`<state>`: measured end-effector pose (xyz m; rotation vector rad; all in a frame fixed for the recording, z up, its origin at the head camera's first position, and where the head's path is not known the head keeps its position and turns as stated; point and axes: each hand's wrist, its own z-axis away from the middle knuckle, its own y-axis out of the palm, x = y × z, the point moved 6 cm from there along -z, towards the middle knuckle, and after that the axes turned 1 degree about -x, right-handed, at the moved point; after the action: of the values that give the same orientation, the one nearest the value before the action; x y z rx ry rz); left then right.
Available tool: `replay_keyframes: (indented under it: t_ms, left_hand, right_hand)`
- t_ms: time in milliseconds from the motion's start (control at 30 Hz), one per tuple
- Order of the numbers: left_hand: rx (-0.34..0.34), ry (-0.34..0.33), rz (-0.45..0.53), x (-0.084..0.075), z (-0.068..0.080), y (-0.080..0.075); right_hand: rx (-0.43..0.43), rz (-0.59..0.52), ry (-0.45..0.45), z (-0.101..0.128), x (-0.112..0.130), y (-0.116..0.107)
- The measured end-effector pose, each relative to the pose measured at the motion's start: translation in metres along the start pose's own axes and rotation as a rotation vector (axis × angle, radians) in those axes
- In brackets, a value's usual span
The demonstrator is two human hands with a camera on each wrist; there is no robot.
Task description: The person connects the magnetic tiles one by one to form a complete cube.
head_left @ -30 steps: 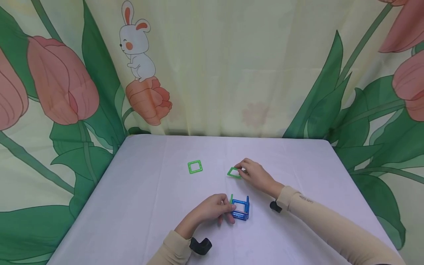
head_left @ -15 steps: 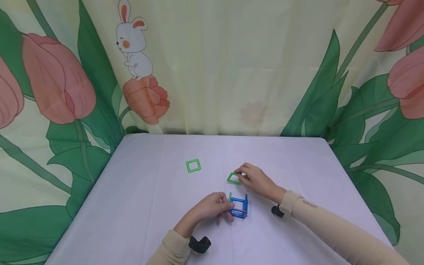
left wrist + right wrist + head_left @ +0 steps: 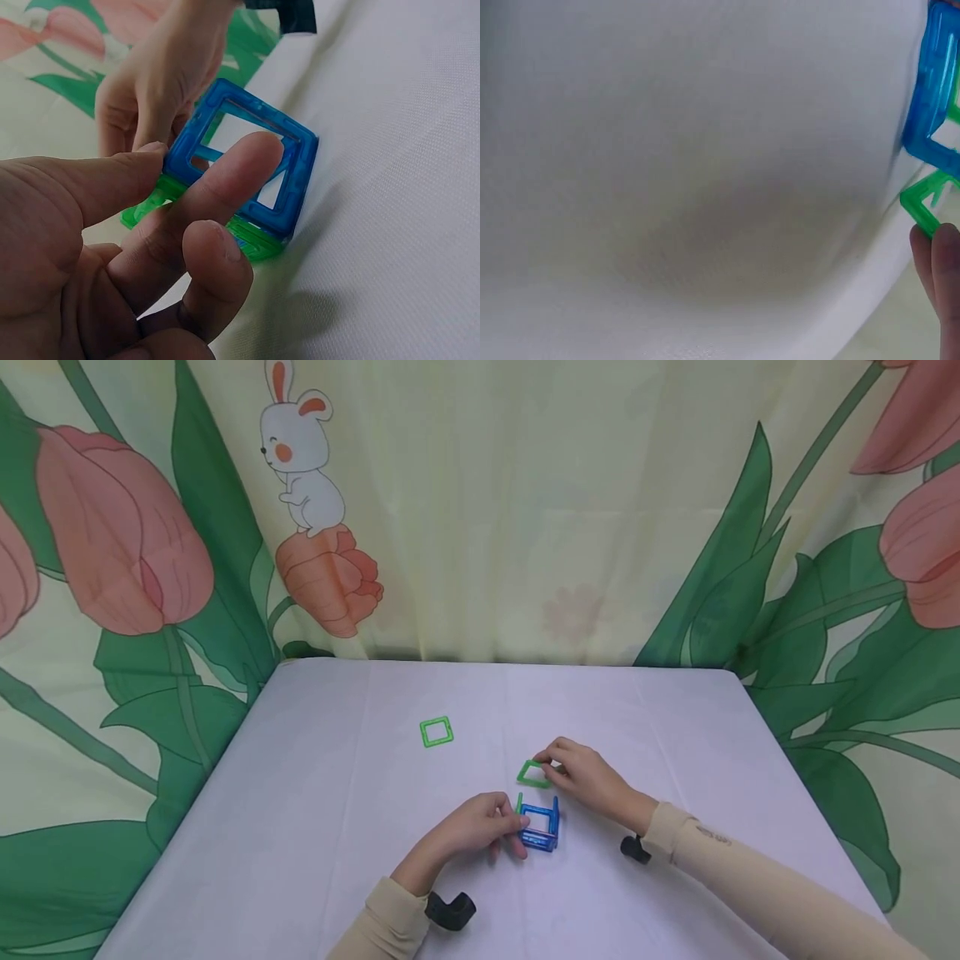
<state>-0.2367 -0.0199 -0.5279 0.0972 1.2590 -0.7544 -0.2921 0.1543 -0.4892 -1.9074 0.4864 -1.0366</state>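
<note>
Two hands work near the front middle of the table (image 3: 315, 793), which is covered in a white cloth. My left hand (image 3: 476, 831) steadies the blue frame structure (image 3: 540, 827): the thumb and forefinger pinch its left side, with the other fingers curled underneath. From the left wrist view, the structure (image 3: 247, 165) is made of clear blue square frames with open centres, standing upright and joined at their edges, with a green frame (image 3: 225, 225) at its base and side. The plastic is glossy and see-through, and its corners are rounded.

My right hand (image 3: 588, 777) pinches a loose green square (image 3: 534, 773) between thumb and fingertips. That square is tilted, just beyond the blue structure and very close to its top edge; I cannot tell whether they touch. In the right wrist view, the green square's corner (image 3: 922, 202) sits right against the blue frame (image 3: 934, 97), with one fingertip (image 3: 945, 262) below it.

One more green square (image 3: 437, 732) lies flat on the cloth, well apart from the others, toward the far left of the table's middle. Both my sleeves are beige, and a black camera mount (image 3: 450, 910) sits on my left wrist. Behind the table hangs a curtain (image 3: 525, 510) printed with tulips and a rabbit.
</note>
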Motion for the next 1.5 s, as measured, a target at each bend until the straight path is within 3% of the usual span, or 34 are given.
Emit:
replay_keyframes:
  t_ms: [233,500,933,1500]
  left_hand:
    - [0.002,0.01,-0.006,-0.001,-0.002,0.0]
    - [0.0,0.003,-0.015,0.0,-0.003,0.0]
    - [0.001,0.045,-0.003,0.0,-0.005,0.003]
    - [-0.015,0.032,-0.009,0.001,-0.006,0.004]
  right_hand:
    - [0.065,0.014,0.007,0.01,0.01,-0.003]
    - [0.073,-0.002,-0.029,0.017,0.018,-0.003]
    - [0.075,-0.084,-0.015,0.022,0.016,-0.001]
    - [0.106,-0.132,0.016,0.023,0.009,0.004]
